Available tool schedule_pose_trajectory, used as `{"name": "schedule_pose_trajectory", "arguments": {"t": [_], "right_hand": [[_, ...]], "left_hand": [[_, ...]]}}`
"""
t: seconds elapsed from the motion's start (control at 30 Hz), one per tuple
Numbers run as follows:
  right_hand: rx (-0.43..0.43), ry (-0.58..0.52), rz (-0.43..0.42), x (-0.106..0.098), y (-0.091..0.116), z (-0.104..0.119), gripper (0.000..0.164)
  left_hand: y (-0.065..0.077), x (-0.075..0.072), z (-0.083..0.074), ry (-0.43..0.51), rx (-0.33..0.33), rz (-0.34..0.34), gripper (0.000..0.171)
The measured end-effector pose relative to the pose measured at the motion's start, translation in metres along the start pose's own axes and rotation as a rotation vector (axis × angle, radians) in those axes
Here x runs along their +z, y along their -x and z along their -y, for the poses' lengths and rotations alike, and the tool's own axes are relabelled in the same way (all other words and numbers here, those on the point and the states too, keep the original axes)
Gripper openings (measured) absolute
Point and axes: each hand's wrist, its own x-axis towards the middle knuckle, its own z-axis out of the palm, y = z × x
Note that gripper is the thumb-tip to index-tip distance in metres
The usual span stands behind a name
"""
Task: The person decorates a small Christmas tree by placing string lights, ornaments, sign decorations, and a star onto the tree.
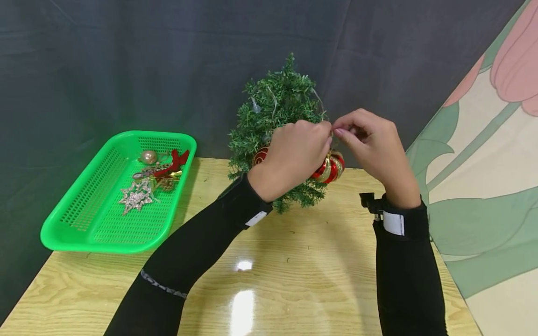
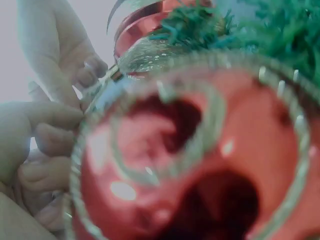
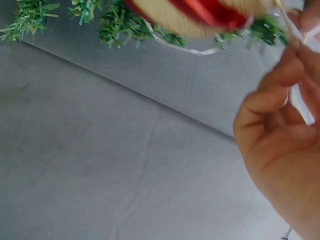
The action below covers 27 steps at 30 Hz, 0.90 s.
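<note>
A small green artificial Christmas tree (image 1: 281,102) stands at the back of the table. On its right side hangs a red-and-gold striped bauble (image 1: 335,168), close below both hands. My right hand (image 1: 371,142) pinches the bauble's thin hanging string (image 3: 283,15) between thumb and forefinger. Beside it, my left hand (image 1: 296,151) is curled in front of the tree, its fingertips pinching at the same string, partly hidden by the hand itself. A red bauble with gold glitter swirls (image 2: 240,130) fills much of the left wrist view; in the head view the left hand partly covers it.
At the left is a green plastic basket (image 1: 50,228) holding a silver glitter snowflake (image 1: 136,197), a pearly ball (image 1: 148,157), a red ornament (image 1: 178,161) and other small decorations. A dark cloth backdrop (image 1: 147,70) hangs behind the wooden table (image 1: 319,280). Clear wire lights (image 1: 273,100) trail over the tree.
</note>
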Motion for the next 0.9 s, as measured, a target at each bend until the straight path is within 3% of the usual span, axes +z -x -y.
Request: {"name": "schedule_pose_trajectory", "arguments": {"t": [0.17,0.33,0.47,0.63,0.73,0.9], "right_hand": [[-0.064,0.009,0.16,-0.009,0.028,0.005,0.009],[-0.052,0.071,0.235,-0.01,0.048,0.004,0.011],[-0.024,0.116,0.205,0.003,0.054,-0.004,0.01],[-0.066,0.138,0.104,0.024,0.055,-0.014,0.007],[-0.114,0.118,0.046,0.033,0.054,-0.017,0.007],[-0.12,0.049,0.03,0.045,0.049,-0.02,0.007]], "left_hand": [[0.027,0.011,-0.015,0.082,0.055,-0.009,0.026],[0.053,0.041,-0.032,0.136,0.068,-0.163,0.026],[0.059,0.066,-0.034,0.09,-0.006,-0.274,0.026],[0.059,0.088,-0.032,0.052,-0.099,-0.318,0.023],[0.061,0.096,-0.031,0.052,-0.103,-0.372,0.022],[0.063,0.105,-0.027,-0.065,-0.127,-0.532,0.02]]}}
